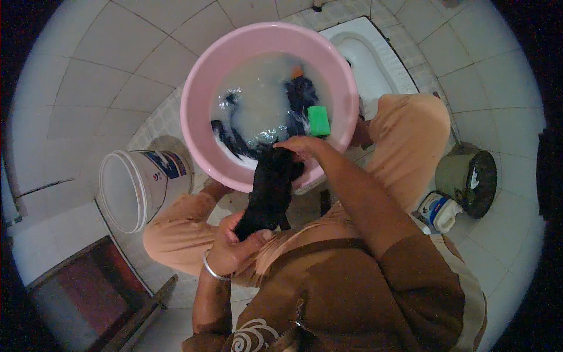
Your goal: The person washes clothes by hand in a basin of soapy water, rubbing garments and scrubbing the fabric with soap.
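Note:
A wet black piece of cloth (268, 190), long and narrow, is stretched between my hands over the near rim of a pink tub (196, 111). My left hand (237, 242) is closed round its lower end, close to my lap. At its upper end my right hand (300, 146) grips the cloth by the tub's near inside wall. Cloudy, sudsy water fills the tub, with dark clothes (299, 97) partly under it. A bright green block (318, 121), a soap bar or a sponge, rests beside them on the right. A small orange thing (297, 71) shows behind them.
A white bucket (143, 190) stands to the left. Behind the tub on the right is a white squat toilet (375, 64). To my right are a dark olive container (460, 179) and a white bottle (441, 211). A reddish mat (88, 290) lies at the lower left.

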`<state>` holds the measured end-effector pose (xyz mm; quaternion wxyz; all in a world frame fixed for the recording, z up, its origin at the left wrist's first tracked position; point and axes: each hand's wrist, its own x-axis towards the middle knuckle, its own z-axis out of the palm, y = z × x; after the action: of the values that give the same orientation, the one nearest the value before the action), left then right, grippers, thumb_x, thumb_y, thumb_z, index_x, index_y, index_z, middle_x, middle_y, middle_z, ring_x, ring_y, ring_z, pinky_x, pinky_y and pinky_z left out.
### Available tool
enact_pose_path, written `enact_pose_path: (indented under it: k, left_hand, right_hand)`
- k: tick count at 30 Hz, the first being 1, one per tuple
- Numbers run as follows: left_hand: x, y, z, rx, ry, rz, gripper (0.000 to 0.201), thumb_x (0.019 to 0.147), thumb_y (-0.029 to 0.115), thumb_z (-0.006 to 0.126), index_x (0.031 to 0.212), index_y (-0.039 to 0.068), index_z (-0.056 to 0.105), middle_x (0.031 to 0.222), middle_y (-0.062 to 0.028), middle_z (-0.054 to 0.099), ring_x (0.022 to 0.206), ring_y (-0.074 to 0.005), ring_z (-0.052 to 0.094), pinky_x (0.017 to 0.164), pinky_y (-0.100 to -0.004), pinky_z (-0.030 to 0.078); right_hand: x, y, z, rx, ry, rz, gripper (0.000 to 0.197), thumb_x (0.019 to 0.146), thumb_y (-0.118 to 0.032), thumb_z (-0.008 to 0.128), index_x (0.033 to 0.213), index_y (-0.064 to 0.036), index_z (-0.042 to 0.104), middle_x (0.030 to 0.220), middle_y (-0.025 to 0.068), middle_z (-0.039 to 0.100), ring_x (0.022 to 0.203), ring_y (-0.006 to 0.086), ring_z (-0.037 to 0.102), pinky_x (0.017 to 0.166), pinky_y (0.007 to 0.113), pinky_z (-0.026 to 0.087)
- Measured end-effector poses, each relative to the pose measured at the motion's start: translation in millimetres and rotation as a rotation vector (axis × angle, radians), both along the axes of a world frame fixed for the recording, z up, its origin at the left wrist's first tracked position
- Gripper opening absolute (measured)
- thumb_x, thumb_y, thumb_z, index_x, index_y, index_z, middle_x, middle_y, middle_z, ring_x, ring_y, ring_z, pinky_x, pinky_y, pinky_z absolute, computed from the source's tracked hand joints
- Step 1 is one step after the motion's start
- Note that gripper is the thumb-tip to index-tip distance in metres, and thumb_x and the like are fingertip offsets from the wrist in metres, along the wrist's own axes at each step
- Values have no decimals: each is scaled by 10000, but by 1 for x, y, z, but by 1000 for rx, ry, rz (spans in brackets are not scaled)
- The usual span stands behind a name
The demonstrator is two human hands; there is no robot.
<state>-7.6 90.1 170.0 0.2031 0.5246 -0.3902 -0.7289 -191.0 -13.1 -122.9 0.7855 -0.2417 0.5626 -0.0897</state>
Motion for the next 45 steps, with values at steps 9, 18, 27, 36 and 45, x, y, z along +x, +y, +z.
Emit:
enact_pose_path:
  k: [9, 18, 27, 36, 45]
  left_hand:
    - [4, 12, -38, 107, -7, 97, 202, 751, 74, 639, 931, 11, 573, 843, 12, 584, 722, -71, 516, 679, -217, 426]
    - [31, -11, -63, 296, 230, 708, 251, 771, 146, 563, 966, -12, 571, 915, -98, 616, 803, -216, 609, 735, -334, 504]
    - [41, -8, -59, 105, 70, 539, 268, 729, 90, 617, 974, 0, 555, 896, -75, 606, 805, -190, 590, 746, -296, 481]
    - [111, -53, -64, -223, -428, 174, 223, 704, -15, 609, 926, -2, 596, 832, -57, 626, 733, -137, 576, 700, -260, 467]
    - [164, -127, -46, -453, -737, 169, 142, 688, -29, 607, 816, 30, 622, 716, -37, 616, 590, -113, 557, 509, -255, 455]
  right_hand:
    - [13, -8, 27, -515, -132, 434, 292, 723, -195, 587, 978, -55, 578, 875, 28, 578, 824, 161, 523, 730, 317, 432]
    - [38, 28, 4, -1062, 95, 943, 273, 629, -141, 596, 863, -1, 581, 850, 184, 556, 810, 323, 541, 744, 383, 438]
    - [24, 21, 47, -742, 310, 880, 554, 652, -77, 618, 1156, -45, 392, 1013, 188, 533, 968, 348, 513, 798, 404, 426]
    - [-33, -23, 69, -977, 777, 897, 326, 727, -25, 470, 1051, -3, 444, 860, 207, 597, 827, 383, 575, 681, 468, 454]
    - [-71, -124, 267, -1235, 1248, 801, 159, 641, -76, 578, 781, -13, 620, 762, 191, 611, 714, 310, 615, 652, 394, 493]
